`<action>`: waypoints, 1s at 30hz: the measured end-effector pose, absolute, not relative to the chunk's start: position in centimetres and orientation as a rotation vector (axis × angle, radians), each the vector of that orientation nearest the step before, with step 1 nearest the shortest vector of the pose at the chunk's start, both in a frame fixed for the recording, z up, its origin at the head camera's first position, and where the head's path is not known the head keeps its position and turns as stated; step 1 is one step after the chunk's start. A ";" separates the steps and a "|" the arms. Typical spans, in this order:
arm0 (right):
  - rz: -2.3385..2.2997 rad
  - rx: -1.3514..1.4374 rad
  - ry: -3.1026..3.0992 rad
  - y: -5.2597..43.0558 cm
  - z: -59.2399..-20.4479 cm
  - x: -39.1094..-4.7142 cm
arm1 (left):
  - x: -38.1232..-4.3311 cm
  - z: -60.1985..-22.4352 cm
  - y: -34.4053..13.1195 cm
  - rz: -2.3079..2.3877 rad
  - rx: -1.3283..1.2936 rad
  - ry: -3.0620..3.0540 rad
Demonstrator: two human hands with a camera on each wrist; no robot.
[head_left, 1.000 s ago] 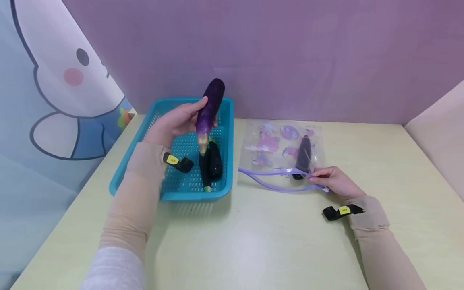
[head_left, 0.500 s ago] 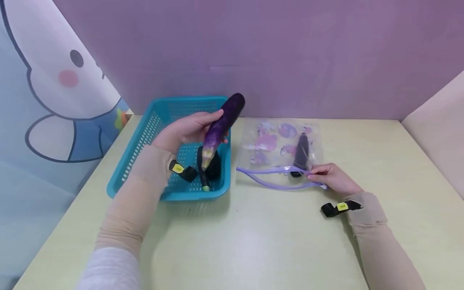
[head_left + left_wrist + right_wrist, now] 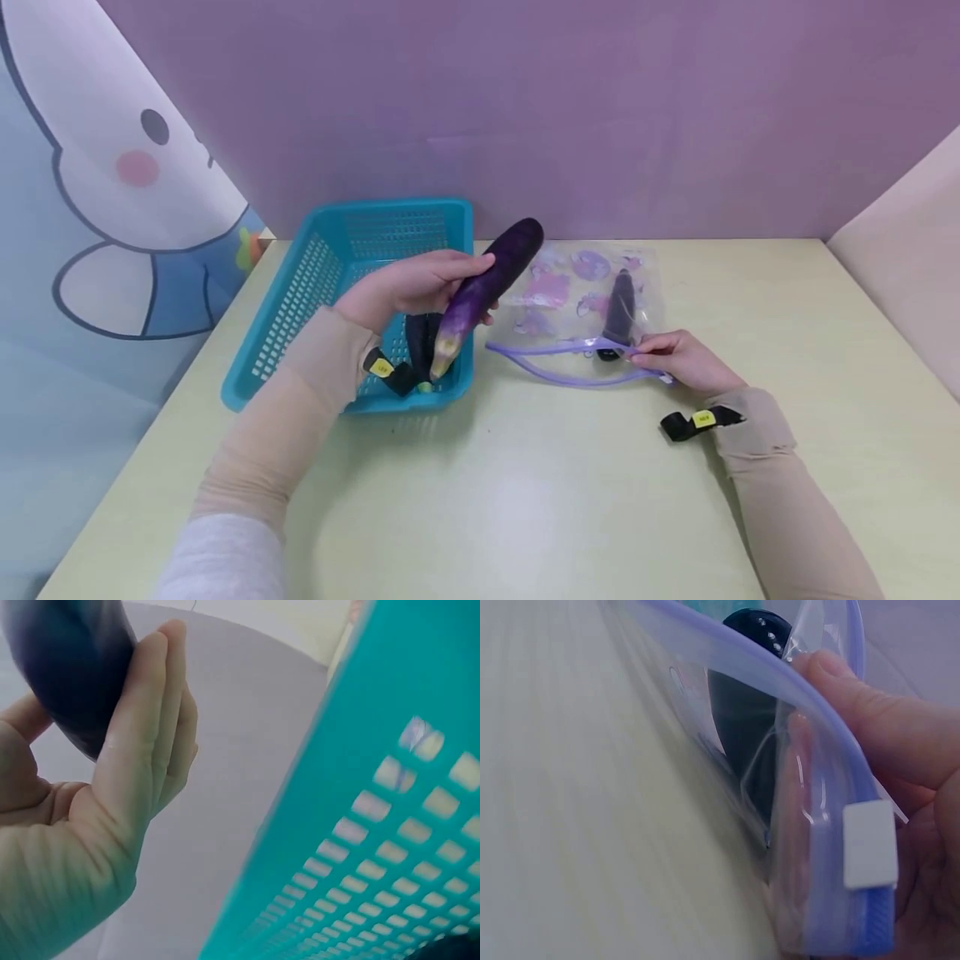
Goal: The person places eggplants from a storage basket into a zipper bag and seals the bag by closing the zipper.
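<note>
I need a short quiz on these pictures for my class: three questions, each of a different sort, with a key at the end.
1. Short answer: Which hand grips an eggplant?

2. True or false: Another eggplant lies inside the bag.

3. Multiple choice: In the head view, where does the basket stand?
a) right of the bag
b) left of the bag
c) on top of the bag

Key
1. The left hand.
2. True.
3. b
</note>
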State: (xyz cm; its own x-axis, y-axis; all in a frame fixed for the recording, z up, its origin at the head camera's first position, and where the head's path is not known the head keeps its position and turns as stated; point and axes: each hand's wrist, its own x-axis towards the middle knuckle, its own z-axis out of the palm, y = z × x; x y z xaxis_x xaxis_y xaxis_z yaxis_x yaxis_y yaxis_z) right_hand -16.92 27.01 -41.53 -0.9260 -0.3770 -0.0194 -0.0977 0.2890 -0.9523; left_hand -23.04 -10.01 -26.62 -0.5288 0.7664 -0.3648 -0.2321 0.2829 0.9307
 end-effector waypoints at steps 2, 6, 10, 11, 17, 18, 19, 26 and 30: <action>-1.681 -0.419 2.320 27.0 -41.5 -16.9 | -22.8 -26.6 -9.5 1.379 0.498 1.650; -1.685 -0.399 2.315 27.1 -41.5 -16.9 | -22.2 -26.6 -8.5 1.337 0.499 1.667; -1.685 -0.411 2.324 26.9 -41.5 -16.9 | -21.7 -26.6 -7.7 1.278 0.500 1.685; -1.683 -0.413 2.327 26.8 -41.6 -16.9 | -21.6 -26.7 -7.5 1.263 0.501 1.685; -1.656 -0.430 2.351 26.6 -41.8 -16.9 | -21.4 -26.8 -6.4 1.178 0.500 1.696; -1.651 -0.433 2.356 26.6 -41.8 -16.9 | -21.3 -26.9 -6.2 1.166 0.499 1.699; -1.648 -0.436 2.361 26.6 -41.8 -17.0 | -21.3 -26.9 -5.9 1.155 0.499 1.700; -1.673 -0.464 2.361 26.4 -42.0 -17.3 | -21.2 -27.0 -4.1 1.127 0.452 1.703; -1.703 -0.455 2.335 26.3 -42.1 -17.5 | -20.8 -27.2 -3.3 1.088 0.418 1.724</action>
State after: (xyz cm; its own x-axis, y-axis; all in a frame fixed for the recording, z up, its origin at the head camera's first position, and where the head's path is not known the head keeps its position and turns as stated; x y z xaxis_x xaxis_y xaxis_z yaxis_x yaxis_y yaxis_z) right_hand -17.48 26.28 -42.09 -0.9290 -0.3700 0.0077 -0.1203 0.2824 -0.9517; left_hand -20.79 -3.27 -27.19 -0.4282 0.7038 -0.5668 -0.2091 0.5330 0.8198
